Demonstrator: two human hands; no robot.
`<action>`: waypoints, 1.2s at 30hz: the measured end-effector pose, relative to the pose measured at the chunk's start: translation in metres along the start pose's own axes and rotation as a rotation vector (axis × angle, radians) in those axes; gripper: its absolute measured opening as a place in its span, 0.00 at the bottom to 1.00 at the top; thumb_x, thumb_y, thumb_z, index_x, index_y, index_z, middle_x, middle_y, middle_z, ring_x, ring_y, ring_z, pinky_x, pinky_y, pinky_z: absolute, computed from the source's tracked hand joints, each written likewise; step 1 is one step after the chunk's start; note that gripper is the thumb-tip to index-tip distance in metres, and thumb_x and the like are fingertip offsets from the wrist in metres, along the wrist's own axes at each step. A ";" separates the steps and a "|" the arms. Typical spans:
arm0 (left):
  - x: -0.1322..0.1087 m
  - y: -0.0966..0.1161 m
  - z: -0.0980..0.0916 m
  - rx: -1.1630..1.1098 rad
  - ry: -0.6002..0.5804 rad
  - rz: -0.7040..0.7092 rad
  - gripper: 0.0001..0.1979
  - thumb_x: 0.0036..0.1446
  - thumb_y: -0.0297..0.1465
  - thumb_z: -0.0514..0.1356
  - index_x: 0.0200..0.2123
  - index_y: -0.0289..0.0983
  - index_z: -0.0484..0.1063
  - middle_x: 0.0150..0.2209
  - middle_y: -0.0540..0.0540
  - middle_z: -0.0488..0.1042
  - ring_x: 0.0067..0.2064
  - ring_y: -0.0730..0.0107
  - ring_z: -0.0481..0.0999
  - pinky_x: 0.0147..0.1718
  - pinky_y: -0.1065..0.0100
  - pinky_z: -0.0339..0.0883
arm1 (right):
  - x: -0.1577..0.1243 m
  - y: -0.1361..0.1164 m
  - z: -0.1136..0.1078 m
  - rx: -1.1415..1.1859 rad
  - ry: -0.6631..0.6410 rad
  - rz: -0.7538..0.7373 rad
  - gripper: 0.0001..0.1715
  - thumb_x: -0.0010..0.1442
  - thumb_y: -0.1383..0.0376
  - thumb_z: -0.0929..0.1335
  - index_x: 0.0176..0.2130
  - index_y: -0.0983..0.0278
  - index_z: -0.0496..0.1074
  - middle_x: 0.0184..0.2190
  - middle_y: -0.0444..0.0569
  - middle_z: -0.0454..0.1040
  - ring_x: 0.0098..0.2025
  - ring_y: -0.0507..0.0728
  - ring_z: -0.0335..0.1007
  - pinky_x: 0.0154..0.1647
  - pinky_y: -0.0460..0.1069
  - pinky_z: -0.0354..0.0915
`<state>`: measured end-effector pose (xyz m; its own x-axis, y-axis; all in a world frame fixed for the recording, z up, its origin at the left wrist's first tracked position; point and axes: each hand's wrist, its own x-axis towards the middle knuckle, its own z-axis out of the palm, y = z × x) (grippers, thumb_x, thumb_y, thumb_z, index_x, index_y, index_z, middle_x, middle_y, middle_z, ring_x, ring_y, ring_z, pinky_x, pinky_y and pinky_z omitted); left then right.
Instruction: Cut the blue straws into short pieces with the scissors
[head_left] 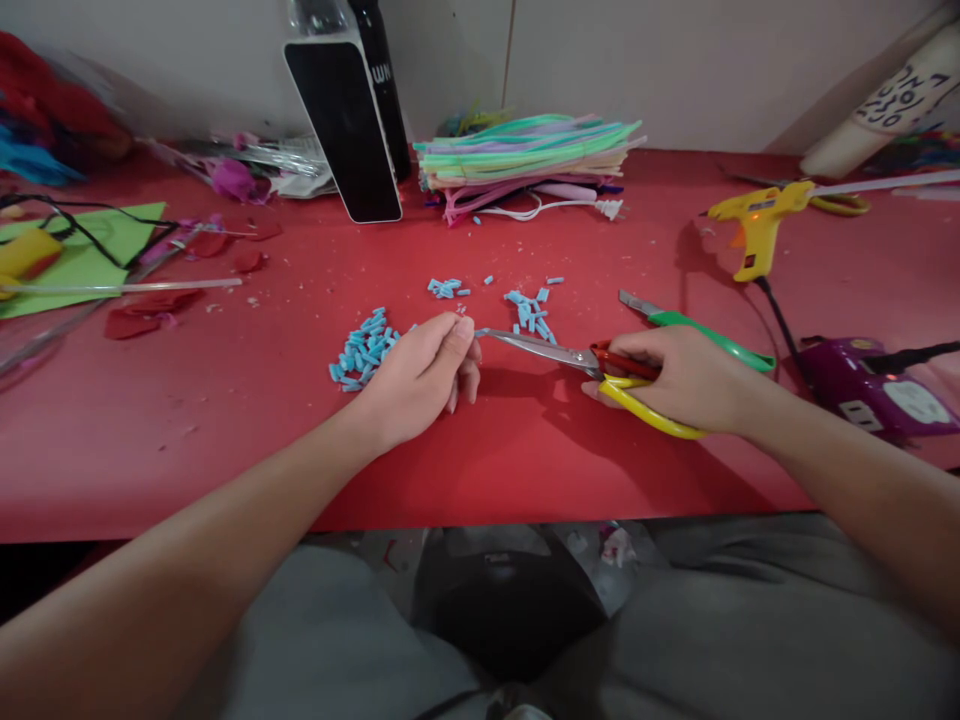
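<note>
My left hand (431, 370) is closed in a pinch, with a small light-blue piece (482, 332) just showing at its fingertips. My right hand (675, 375) grips a pair of scissors (551, 352) with one red and one yellow handle. Their blades look nearly closed, and the tips meet the blue piece at my left fingertips. Beside my left hand lies a heap of short blue pieces (365, 350), partly covered by that hand. More cut blue pieces (531, 315) are scattered beyond the blades, and a smaller group (448, 288) sits farther back.
A green utility knife (712, 338) lies behind my right hand. To the right are a yellow glue gun (761, 225) and a purple power strip (870, 385). At the back stand a bundle of pastel pipe cleaners (525, 155) and a phone-like black panel (349, 130). Green paper (90, 255) lies left.
</note>
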<state>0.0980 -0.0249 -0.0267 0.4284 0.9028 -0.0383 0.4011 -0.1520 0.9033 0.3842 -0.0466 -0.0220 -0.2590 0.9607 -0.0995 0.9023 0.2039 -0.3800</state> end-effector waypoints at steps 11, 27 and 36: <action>0.000 -0.002 0.000 -0.016 -0.011 0.001 0.18 0.73 0.40 0.44 0.32 0.38 0.62 0.21 0.52 0.72 0.18 0.78 0.67 0.19 0.74 0.61 | 0.002 0.002 0.001 0.011 -0.013 0.009 0.26 0.53 0.48 0.71 0.21 0.61 0.58 0.18 0.38 0.54 0.23 0.50 0.46 0.24 0.48 0.45; -0.002 0.004 -0.004 0.050 0.021 0.013 0.17 0.71 0.40 0.46 0.32 0.38 0.63 0.20 0.51 0.71 0.18 0.76 0.67 0.20 0.73 0.61 | 0.004 0.002 0.002 0.010 0.014 -0.001 0.29 0.54 0.46 0.70 0.21 0.61 0.56 0.18 0.38 0.52 0.23 0.50 0.46 0.23 0.49 0.45; 0.016 0.007 -0.050 0.654 0.443 0.260 0.16 0.67 0.39 0.53 0.29 0.39 0.71 0.26 0.49 0.70 0.27 0.70 0.66 0.28 0.68 0.55 | 0.004 0.001 0.002 0.003 -0.007 0.026 0.26 0.55 0.46 0.70 0.23 0.61 0.60 0.19 0.38 0.55 0.23 0.50 0.48 0.24 0.48 0.47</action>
<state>0.0669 0.0091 0.0001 0.2688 0.8607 0.4323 0.7818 -0.4571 0.4240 0.3831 -0.0426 -0.0251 -0.2376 0.9644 -0.1159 0.9077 0.1779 -0.3802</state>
